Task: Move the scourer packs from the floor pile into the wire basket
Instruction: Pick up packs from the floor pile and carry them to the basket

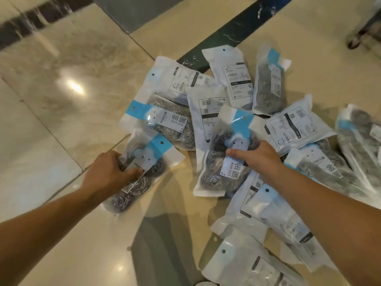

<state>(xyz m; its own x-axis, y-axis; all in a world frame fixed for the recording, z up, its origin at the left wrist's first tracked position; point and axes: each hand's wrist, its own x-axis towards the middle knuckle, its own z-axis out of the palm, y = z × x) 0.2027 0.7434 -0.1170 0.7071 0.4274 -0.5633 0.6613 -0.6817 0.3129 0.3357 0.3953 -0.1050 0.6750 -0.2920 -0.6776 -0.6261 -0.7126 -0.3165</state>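
The scourer packs lie in a loose, overlapping pile [237,112] on the polished tile floor [61,100]. The left hand [107,172] is closed around a pack at the pile's left edge [144,172], thumb across the label and fingers under its side. The right hand [255,157] grips a pack in the middle [224,153], thumb on its front.

Each pack looks light: steel-wool coils in a thin plastic sleeve, springy rather than stiff. The film is probably slick, so a pinch across the bulky coils should hold better than one on the flat white header.

The left pack has bare floor around it and should lift cleanly. The middle pack overlaps neighbours, so it may drag one along. The wire basket is not in view; a dark wheeled frame [362,32] stands at the top right.
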